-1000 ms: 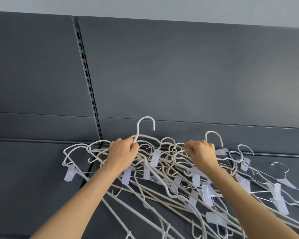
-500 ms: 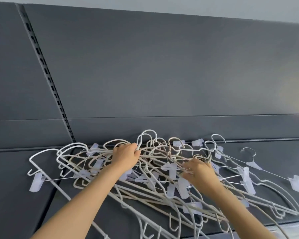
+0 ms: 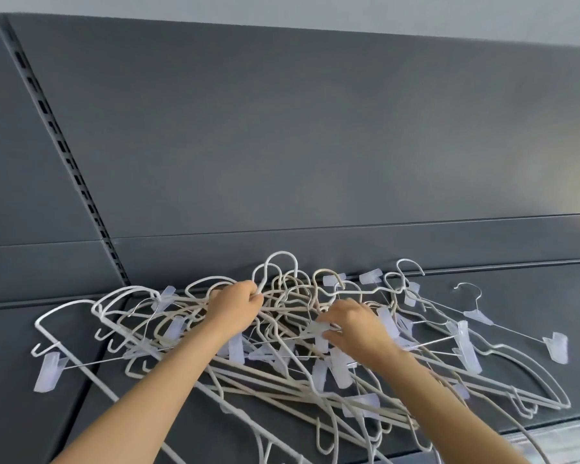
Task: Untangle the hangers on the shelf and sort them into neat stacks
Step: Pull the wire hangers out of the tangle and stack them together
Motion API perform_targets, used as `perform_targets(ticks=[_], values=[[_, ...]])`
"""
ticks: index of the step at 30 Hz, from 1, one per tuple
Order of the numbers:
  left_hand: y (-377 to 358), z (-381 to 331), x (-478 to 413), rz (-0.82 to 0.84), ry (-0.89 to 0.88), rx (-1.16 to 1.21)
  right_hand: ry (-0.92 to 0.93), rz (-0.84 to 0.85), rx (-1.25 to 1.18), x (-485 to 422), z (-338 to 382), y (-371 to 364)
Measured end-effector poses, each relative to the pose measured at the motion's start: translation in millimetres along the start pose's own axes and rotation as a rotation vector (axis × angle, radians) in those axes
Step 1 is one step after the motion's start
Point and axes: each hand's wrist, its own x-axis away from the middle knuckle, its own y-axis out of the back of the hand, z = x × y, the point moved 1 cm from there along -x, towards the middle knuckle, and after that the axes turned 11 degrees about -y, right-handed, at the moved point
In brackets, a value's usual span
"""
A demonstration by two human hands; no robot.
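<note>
A tangled heap of white and cream coated-wire hangers (image 3: 282,346), many carrying translucent plastic clips, lies spread across the dark grey shelf (image 3: 516,296), its hooks pointing toward the grey back panel (image 3: 315,145) and its long bars running out to the shelf's front edge. The left hand (image 3: 233,311) is closed in a fist around the neck of a tall white hanger hook (image 3: 280,266) that stands up above the rest, at the back of the heap. The right hand (image 3: 355,326) lies on the middle of the pile with its fingers spread loosely among the wires and clips; whether it actually pinches one of them cannot be told, since the fingertips are lost in the tangle. One slim metal clip hanger (image 3: 476,313) sits at the right edge of the pile (it looks barely caught in the knot). No sorted stack shows anywhere, so the work appears to be at the untangling stage, with one hanger singled out by its hook. The next move probably calls for the right hand to pin down the neighbouring wires while the left lifts and turns its hook free, slowly, because the interlocked hooks and clips could drag the whole heap along.
</note>
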Motion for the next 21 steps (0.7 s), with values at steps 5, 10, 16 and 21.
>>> perform_targets(ticks=[5, 10, 16, 21], values=[[2.8, 2.5, -3.5, 0.013, 0.045, 0.049, -0.005, -0.153, -0.082, -2.0, -14.3, 19.3], [4.7, -2.5, -8.4, 0.052, 0.075, 0.049, -0.062, 0.087, -0.004, -0.7, -8.6, 13.0], [2.7, -6.0, -4.8, 0.081, 0.061, 0.049, -0.066, 0.153, 0.073, -0.2, -7.2, 15.3], [-1.3, -12.9, 2.0, 0.135, 0.026, 0.068, 0.007, 0.067, -0.054, 3.0, -8.5, 8.7]])
